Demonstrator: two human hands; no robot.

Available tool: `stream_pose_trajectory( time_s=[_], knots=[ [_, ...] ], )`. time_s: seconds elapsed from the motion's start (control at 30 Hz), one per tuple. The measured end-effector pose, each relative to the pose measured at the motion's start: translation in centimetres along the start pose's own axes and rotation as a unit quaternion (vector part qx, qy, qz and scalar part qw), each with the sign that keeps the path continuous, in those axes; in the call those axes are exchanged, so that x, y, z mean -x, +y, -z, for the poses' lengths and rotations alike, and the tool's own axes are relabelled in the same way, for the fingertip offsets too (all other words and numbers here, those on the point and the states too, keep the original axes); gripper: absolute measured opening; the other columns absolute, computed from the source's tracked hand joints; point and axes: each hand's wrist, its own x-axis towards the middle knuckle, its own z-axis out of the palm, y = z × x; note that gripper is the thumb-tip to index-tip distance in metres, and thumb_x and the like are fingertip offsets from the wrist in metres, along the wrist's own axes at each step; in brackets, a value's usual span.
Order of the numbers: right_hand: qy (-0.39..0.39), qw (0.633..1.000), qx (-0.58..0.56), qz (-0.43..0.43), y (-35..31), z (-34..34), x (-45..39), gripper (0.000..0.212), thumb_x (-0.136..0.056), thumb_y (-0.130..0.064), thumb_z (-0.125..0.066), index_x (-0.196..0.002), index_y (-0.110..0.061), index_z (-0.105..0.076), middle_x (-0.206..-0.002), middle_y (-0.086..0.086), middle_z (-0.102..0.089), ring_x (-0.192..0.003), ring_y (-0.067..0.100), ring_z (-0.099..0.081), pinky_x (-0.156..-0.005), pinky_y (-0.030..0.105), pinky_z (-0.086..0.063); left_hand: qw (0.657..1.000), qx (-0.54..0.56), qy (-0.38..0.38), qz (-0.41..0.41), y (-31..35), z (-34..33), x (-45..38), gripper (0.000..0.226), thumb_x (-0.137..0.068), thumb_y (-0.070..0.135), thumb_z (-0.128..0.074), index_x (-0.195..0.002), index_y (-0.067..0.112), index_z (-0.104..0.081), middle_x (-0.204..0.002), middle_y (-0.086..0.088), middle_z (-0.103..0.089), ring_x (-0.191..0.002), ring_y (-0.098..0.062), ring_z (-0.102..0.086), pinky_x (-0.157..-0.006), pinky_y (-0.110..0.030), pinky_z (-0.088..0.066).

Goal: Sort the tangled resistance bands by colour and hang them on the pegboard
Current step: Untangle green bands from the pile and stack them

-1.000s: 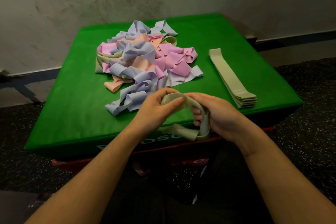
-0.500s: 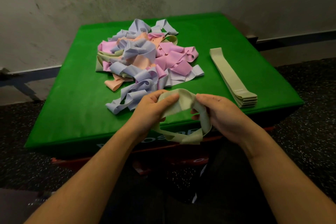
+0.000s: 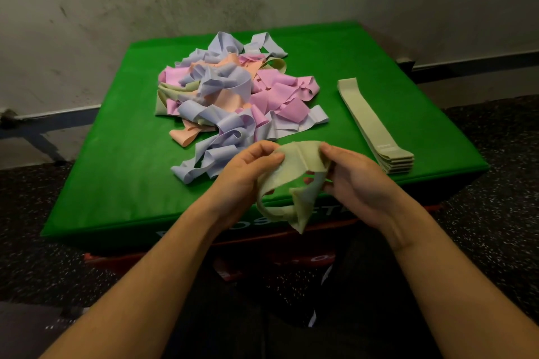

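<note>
Sage-green band (image 3: 294, 172) pinched between left hand (image 3: 245, 181) and right hand (image 3: 354, 183), frame centre; matching flat stack (image 3: 376, 128) lies right, nearer right hand, long axis upper-left to lower-right

I see a soft, stretchy pale green rubbery band (image 3: 294, 175); it looks smooth and matt and folds like thin cloth. The tangled heap of lilac, pink, peach and green bands (image 3: 233, 96) looks the same: smooth, floppy, not shiny. The flat stack of pale green bands (image 3: 376, 128) is matt too. The bright green padded box top (image 3: 116, 172) looks like smooth vinyl with a soft shine. The grey wall (image 3: 116, 9) looks rough and stained. The dark speckled floor (image 3: 501, 183) looks grainy, like rubber.
</note>
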Motion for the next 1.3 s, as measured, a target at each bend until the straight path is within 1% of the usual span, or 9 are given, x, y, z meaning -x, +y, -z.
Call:
stream_pose_trajectory(
  time_s=[0.13,0.2,0.3,0.4,0.53,0.77,0.87,1.07,1.3],
  knots=[
    [-0.021,0.995,-0.079,-0.052,-0.1,-1.2,-0.2,0.017,-0.097,-0.023,-0.047,-0.102,-0.012,-0.060,-0.062,-0.001,-0.046,-0.052,0.009,-0.042,-0.053,0.025,-0.042,0.999,-0.019,0.017,-0.037,-0.8,-0.4,-0.6,0.008,-0.083,0.021,-0.066,-0.090,0.017,-0.067,-0.094,0.000,-0.068,-0.085,-0.014,-0.060,-0.079,-0.028,-0.047],
    [-0.017,0.997,-0.041,-0.070,0.6,-2.1,-0.3,0.013,-0.100,-0.018,-0.045,-0.108,-0.016,-0.055,-0.058,-0.004,-0.039,-0.046,0.006,-0.033,-0.043,0.019,-0.031,0.997,-0.023,0.022,-0.064,-0.9,-0.8,-0.9,0.004,-0.084,0.019,-0.065,-0.086,0.019,-0.068,-0.114,0.003,-0.069,-0.099,-0.012,-0.062,-0.088,-0.033,-0.046],
    [0.007,0.999,0.030,-0.038,1.5,-2.9,-0.4,0.018,-0.100,-0.009,-0.045,-0.114,-0.013,-0.056,-0.069,0.003,-0.052,-0.055,0.012,-0.046,-0.050,0.026,-0.038,0.998,0.003,0.020,-0.066,-0.9,-1.4,-0.8,0.005,-0.089,0.013,-0.065,-0.084,0.016,-0.065,-0.124,-0.001,-0.069,-0.111,-0.015,-0.063,-0.099,-0.041,-0.047],
    [0.077,0.992,0.097,0.020,1.3,-2.6,-0.3,0.017,-0.098,-0.009,-0.054,-0.092,-0.024,-0.059,-0.083,0.002,-0.066,-0.080,0.019,-0.059,-0.070,0.037,-0.045,0.995,0.027,0.066,-0.066,-0.9,-1.5,-0.6,0.009,-0.092,0.007,-0.058,-0.087,0.013,-0.064,-0.092,0.004,-0.073,-0.092,-0.011,-0.066,-0.100,-0.043,-0.047],
    [0.115,0.980,0.140,0.087,0.8,-1.9,0.2,0.020,-0.091,-0.036,-0.060,-0.084,-0.027,-0.076,-0.091,-0.004,-0.073,-0.092,0.014,-0.064,-0.083,0.037,-0.049,0.989,-0.018,0.120,-0.082,-0.9,-1.0,-0.7,0.006,-0.088,0.016,-0.067,-0.091,0.016,-0.072,-0.088,0.002,-0.071,-0.092,-0.014,-0.063,-0.098,-0.040,-0.048],
    [0.101,0.961,0.194,0.171,-0.6,-2.4,0.2,0.019,-0.091,-0.005,-0.066,-0.101,-0.019,-0.074,-0.073,-0.018,-0.071,-0.068,-0.010,-0.059,-0.063,0.008,-0.043,0.978,-0.100,0.132,-0.131,-0.8,-1.0,-0.8,0.015,-0.091,0.011,-0.067,-0.099,0.023,-0.065,-0.088,0.008,-0.070,-0.084,-0.004,-0.063,-0.068,-0.015,-0.049],
    [0.078,0.965,0.198,0.155,-1.3,-2.2,-0.2,0.024,-0.092,-0.008,-0.064,-0.094,-0.028,-0.076,-0.081,-0.013,-0.073,-0.076,0.000,-0.060,-0.069,0.020,-0.045,0.982,-0.109,0.102,-0.117,-0.6,-0.8,-0.9,0.021,-0.094,0.016,-0.063,-0.110,0.024,-0.051,-0.090,0.007,-0.072,-0.088,-0.005,-0.065,-0.071,-0.016,-0.049],
    [0.014,0.987,0.098,0.130,-3.4,-2.9,-1.1,0.028,-0.097,-0.001,-0.051,-0.102,-0.018,-0.073,-0.096,0.000,-0.074,-0.087,0.013,-0.063,-0.077,0.030,-0.052,0.970,-0.217,0.022,-0.109,-0.7,-0.6,-0.8,0.017,-0.099,0.027,-0.057,-0.113,0.023,-0.066,-0.115,-0.008,-0.070,-0.107,-0.014,-0.065,-0.093,-0.029,-0.053],
    [0.053,0.992,0.041,0.104,-2.8,-3.3,-1.9,0.024,-0.094,-0.016,-0.063,-0.118,-0.021,-0.063,-0.098,-0.001,-0.071,-0.086,0.014,-0.063,-0.076,0.035,-0.051,0.974,-0.196,0.052,-0.106,-1.0,-0.8,-1.1,0.016,-0.100,0.017,-0.054,-0.109,0.018,-0.067,-0.100,0.000,-0.073,-0.089,-0.004,-0.067,-0.080,-0.019,-0.054]
  ],
)
